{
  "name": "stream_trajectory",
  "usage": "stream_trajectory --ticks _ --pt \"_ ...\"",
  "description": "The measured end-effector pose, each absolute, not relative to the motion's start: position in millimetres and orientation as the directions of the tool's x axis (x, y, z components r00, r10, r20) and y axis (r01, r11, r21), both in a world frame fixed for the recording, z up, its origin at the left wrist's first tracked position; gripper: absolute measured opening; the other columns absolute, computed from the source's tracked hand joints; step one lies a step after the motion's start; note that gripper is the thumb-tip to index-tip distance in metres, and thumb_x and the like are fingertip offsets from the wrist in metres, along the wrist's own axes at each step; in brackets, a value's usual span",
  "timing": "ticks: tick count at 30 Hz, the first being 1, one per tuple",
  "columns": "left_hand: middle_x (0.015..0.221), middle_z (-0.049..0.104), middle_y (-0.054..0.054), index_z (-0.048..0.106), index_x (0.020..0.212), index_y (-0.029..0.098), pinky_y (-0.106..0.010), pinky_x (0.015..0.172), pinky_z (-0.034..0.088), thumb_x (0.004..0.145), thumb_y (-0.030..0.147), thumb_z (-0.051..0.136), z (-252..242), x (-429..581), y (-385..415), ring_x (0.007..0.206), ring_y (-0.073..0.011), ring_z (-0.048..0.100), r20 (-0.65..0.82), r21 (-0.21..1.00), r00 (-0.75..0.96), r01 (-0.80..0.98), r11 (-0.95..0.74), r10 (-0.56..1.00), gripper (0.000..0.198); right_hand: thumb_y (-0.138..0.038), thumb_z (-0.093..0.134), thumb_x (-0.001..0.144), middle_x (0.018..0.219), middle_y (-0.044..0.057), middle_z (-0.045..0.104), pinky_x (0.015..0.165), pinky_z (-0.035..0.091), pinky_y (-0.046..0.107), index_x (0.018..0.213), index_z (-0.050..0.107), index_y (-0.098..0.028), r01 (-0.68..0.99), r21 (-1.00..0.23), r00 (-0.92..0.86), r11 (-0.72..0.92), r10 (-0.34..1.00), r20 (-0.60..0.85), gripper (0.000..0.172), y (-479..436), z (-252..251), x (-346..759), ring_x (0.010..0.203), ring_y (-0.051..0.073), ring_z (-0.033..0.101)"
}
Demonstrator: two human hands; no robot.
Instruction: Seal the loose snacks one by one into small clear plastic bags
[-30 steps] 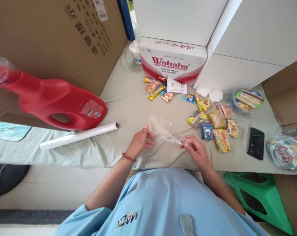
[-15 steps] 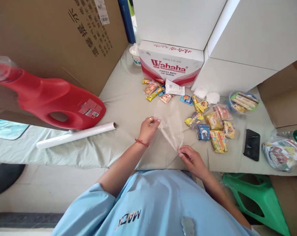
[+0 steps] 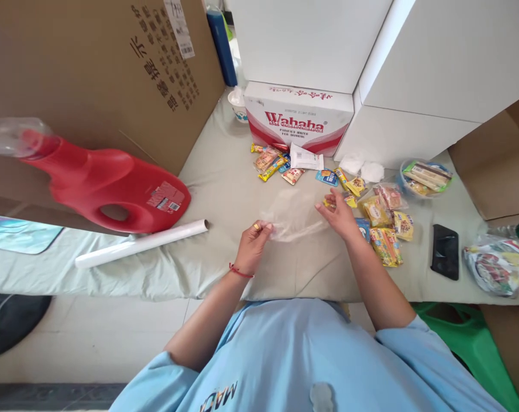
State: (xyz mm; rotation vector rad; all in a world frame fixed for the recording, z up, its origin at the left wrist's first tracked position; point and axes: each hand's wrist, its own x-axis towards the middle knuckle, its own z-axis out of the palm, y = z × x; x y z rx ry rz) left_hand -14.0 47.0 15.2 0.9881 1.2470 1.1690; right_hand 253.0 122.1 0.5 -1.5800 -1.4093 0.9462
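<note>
A thin clear plastic bag [image 3: 296,216] stretches over the cloth in front of me. My left hand [image 3: 253,243], with a ring and a red cord bracelet, pinches the bag's left end. At the other end, my right hand [image 3: 339,216] has its fingers apart close to the bag's edge; whether a fingertip touches the film I cannot tell. Just behind and right of that hand lie wrapped snacks [image 3: 377,212], some partly covered by it. A second cluster of snack packets [image 3: 270,160] and a white packet [image 3: 306,157] rest farther back.
Behind the snacks stands a Wahaha water carton [image 3: 300,117]. To the left are a red detergent jug [image 3: 126,177], a white roll [image 3: 143,243] and a big cardboard box [image 3: 91,68]. Rightward sit a clear bowl of snacks [image 3: 426,177], a black phone-like object [image 3: 445,252] and a stuffed plastic bag [image 3: 495,266].
My right hand has let go of the bag's lower corner and moved up and right, its fingers opening. The bag swung from hanging toward me to lying crosswise. My left hand shifted slightly nearer me.
</note>
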Motion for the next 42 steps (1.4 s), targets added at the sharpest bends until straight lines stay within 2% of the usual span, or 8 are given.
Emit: stream_trajectory --ticks 4,9,16,24,28,32,35,42 --pt "0.091 0.069 -0.003 0.064 0.074 0.019 -0.03 0.088 0.049 0.082 0.052 0.076 12.8 -33.0 39.3 0.094 -0.0176 0.064 -0.152 0.975 -0.04 -0.168 0.143 0.988 0.037 -0.061 0.09 0.063 0.152 0.018 0.052 0.12 0.034 0.055 0.151 0.048 -0.022 0.498 -0.846 -0.174 0.189 0.978 0.116 0.105 142.7 24.3 235.0 0.145 0.036 0.044" --pt "0.109 0.07 -0.01 0.061 0.093 0.019 -0.035 0.087 0.055 0.082 0.06 0.073 8.0 -39.3 40.1 0.104 -0.0224 0.067 -0.297 0.928 -0.019 -0.244 0.283 0.955 0.043 -0.051 0.069 0.089 0.091 0.004 0.075 0.092 0.055 0.039 0.097 0.074 -0.023 0.43 -0.856 -0.51 0.286 0.86 0.031 0.03 131.0 44.3 200.7 0.092 0.023 0.071" --pt "0.129 0.056 -0.006 0.046 0.101 0.024 -0.035 0.091 0.057 0.055 0.023 0.089 -15.1 -36.4 50.9 0.123 -0.0244 0.064 -0.325 0.93 -0.11 -0.219 0.296 0.939 0.063 -0.054 0.074 0.076 0.058 -0.006 0.055 0.047 0.048 0.024 0.081 0.061 -0.022 0.099 -0.939 -0.099 -0.329 0.936 -0.339 0.035 100.6 16.7 191.4 0.056 0.016 0.064" --pt "0.113 0.055 -0.003 0.047 0.096 0.022 -0.042 0.09 0.061 0.055 0.013 0.077 -31.7 -54.9 75.0 0.107 -0.0217 0.068 -0.358 0.905 -0.269 -0.336 0.261 0.894 0.052 -0.06 0.074 0.072 0.056 -0.009 0.051 0.04 0.04 0.021 0.086 0.056 -0.021 -0.004 -0.93 0.259 -0.368 0.898 -0.356 0.044 65.6 -1.6 228.5 0.046 0.013 0.056" --pt "0.122 0.056 -0.009 0.054 0.108 0.022 -0.045 0.094 0.057 0.067 0.014 0.068 -22.9 -63.2 78.5 0.117 -0.0251 0.062 -0.064 0.988 -0.32 0.114 0.105 0.945 0.044 -0.06 0.058 0.09 0.055 -0.007 0.054 0.046 0.04 0.024 0.092 0.059 -0.021 0.311 -0.911 0.319 -0.272 0.933 -0.169 0.039 49.8 -11.2 239.5 0.046 0.014 0.053" --pt "0.128 0.067 -0.006 0.068 0.118 0.028 -0.049 0.109 0.042 0.081 0.004 0.052 -7.1 -59.2 73.8 0.127 -0.0257 0.055 0.342 0.637 0.209 0.665 -0.39 0.916 0.047 -0.054 0.047 0.098 0.063 -0.001 0.061 0.058 0.044 0.028 0.096 0.064 -0.018 0.64 -0.751 0.289 -0.163 0.957 0.039 0.04 41.4 -19.5 246.3 0.059 0.018 0.058" --pt "0.108 0.077 -0.003 0.074 0.115 0.03 -0.049 0.106 0.037 0.089 0.007 0.049 -0.8 -53.5 76.8 0.118 -0.0252 0.06 0.256 0.484 0.496 0.678 -0.554 0.83 0.043 -0.051 0.043 0.1 0.072 0.004 0.067 0.065 0.047 0.031 0.097 0.067 -0.017 0.729 -0.673 0.252 -0.123 0.963 0.097 0.042 40.0 -21.7 249.3 0.067 0.02 0.061" --pt "0.105 0.077 -0.009 0.076 0.112 0.023 -0.049 0.098 0.039 0.102 0.036 0.043 -3.7 -56.7 95.4 0.113 -0.0285 0.063 0.08 0.504 0.203 0.837 -0.215 0.976 0.037 -0.042 0.044 0.1 0.1 0.016 0.071 0.085 0.053 0.041 0.115 0.068 -0.013 0.877 -0.481 0.05 -0.013 0.997 0.065 0.041 29.3 -10.5 258.0 0.092 0.028 0.065"
